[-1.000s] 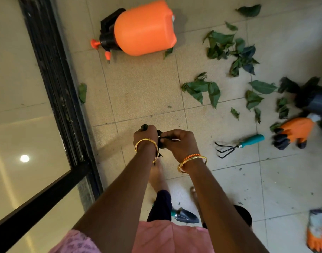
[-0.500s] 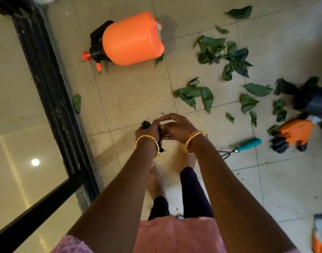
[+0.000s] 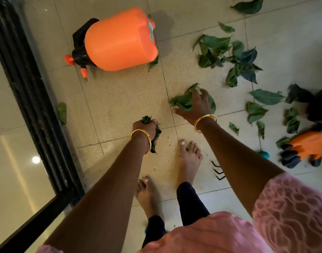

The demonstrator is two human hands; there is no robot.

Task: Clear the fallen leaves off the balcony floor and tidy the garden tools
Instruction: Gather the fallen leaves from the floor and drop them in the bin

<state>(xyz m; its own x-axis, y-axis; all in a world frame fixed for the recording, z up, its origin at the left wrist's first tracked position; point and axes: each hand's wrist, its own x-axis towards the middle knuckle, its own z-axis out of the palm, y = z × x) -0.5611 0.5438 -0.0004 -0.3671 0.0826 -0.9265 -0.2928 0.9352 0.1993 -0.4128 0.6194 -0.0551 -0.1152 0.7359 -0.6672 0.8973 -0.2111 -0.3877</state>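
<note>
My left hand [image 3: 145, 129] grips a crumpled bunch of green leaves [image 3: 157, 133] above the tiled floor. My right hand [image 3: 197, 105] reaches over a small pile of leaves [image 3: 182, 102] on the tiles, fingers spread and curling down onto it. More fallen leaves [image 3: 227, 55] lie scattered to the right. A hand rake shows its black prongs [image 3: 218, 171] and teal handle end [image 3: 264, 154] on either side of my right forearm. An orange claw glove [image 3: 306, 147] lies at the right edge.
An orange pressure sprayer [image 3: 120, 40] lies on its side at the top. A black sliding-door frame [image 3: 32, 106] runs down the left, with one leaf [image 3: 62, 113] beside it. A dark pot [image 3: 319, 105] sits at the right edge. My bare feet [image 3: 188, 161] stand on the tiles.
My hands have separated. The right hand moved forward and right onto the leaf pile, while the left keeps the bunch of leaves. I stepped forward toward the sprayer.
</note>
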